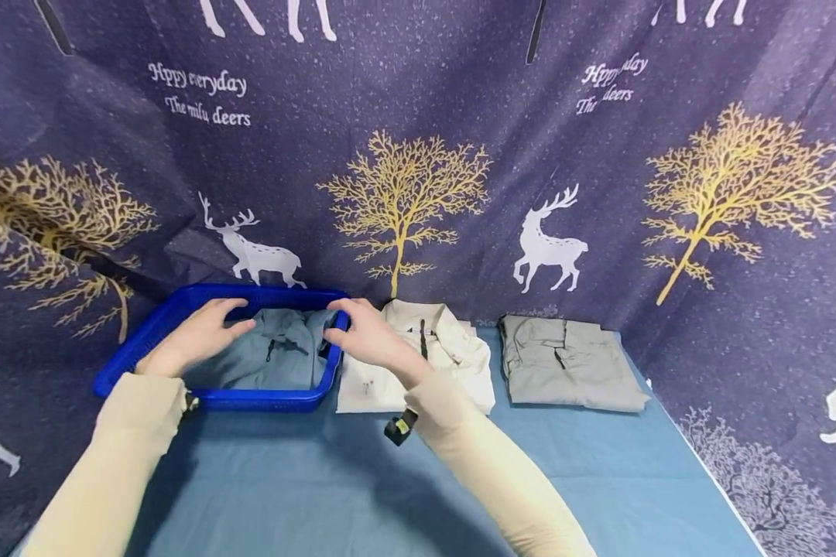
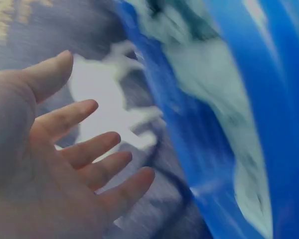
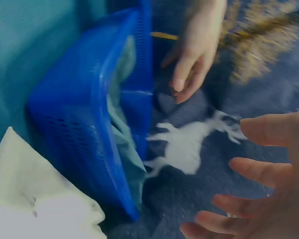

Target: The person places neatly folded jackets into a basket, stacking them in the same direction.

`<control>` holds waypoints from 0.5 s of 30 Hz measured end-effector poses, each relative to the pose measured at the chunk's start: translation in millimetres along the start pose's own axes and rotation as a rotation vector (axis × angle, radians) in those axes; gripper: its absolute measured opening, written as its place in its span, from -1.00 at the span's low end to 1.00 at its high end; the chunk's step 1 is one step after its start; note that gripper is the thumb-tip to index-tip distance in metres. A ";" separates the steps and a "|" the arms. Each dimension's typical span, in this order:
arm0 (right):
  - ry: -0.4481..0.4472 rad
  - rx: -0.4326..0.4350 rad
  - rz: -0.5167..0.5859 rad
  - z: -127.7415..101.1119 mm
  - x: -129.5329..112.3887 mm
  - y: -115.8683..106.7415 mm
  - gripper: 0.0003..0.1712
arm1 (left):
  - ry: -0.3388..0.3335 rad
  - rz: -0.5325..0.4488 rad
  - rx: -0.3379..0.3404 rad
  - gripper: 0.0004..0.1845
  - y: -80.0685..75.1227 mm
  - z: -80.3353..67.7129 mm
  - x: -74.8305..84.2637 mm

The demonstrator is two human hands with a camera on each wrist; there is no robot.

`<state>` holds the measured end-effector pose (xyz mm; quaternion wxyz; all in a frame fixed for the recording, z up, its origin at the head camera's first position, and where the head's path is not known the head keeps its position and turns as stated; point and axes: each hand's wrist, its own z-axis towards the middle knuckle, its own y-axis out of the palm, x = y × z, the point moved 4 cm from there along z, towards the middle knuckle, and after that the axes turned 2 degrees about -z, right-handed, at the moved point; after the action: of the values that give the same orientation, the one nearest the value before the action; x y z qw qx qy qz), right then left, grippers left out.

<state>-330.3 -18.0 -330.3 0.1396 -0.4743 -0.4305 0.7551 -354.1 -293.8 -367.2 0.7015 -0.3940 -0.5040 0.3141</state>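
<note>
Now blue basket point(image 1: 155, 329) holds folded grey-blue shirt point(image 1: 279, 357); left hand point(image 1: 197, 334), right hand point(image 1: 367, 336) released, fingers spread.

blue basket point(image 1: 146, 340), grey-blue shirt point(image 1: 279, 356)

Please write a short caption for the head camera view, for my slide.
Both hands, left hand and right hand, open over a blue basket holding a folded teal shirt.

cream folded shirt point(image 1: 425, 360): on bench, just right of the right fingers | grey-green folded shirt point(image 1: 564, 363): farther right, apart from cream one | bench point(image 1: 320, 495): blue cloth cover | backdrop point(image 1: 418, 155): navy curtain beyond fingers, gold trees, white deer
</note>
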 end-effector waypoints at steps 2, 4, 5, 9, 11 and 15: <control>0.000 0.048 0.036 -12.4 10.7 -10.1 -0.49 | 0.035 -0.031 0.059 -0.37 4.8 1.3 21.4; 0.010 0.104 0.074 -26.2 23.0 -19.7 -0.49 | 0.066 -0.079 0.104 -0.41 13.0 2.2 44.0; 0.020 0.130 0.099 -33.6 29.8 -23.6 -0.50 | 0.082 -0.103 0.119 -0.43 18.5 2.5 55.0; 0.004 0.231 0.158 -60.8 54.3 -35.3 -0.51 | 0.128 -0.192 0.137 -0.44 43.7 2.5 90.9; 0.003 0.272 0.167 -72.8 65.4 -39.5 -0.51 | 0.140 -0.224 0.138 -0.44 53.4 1.5 103.5; 0.038 0.358 0.141 -92.4 89.2 -50.2 -0.50 | 0.131 -0.346 0.152 -0.42 61.6 -0.7 122.2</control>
<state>-308.5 114.6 -360.7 0.1770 -0.4851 -0.2522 0.8184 -320.1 -161.2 -364.8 0.8040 -0.2670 -0.4922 0.1999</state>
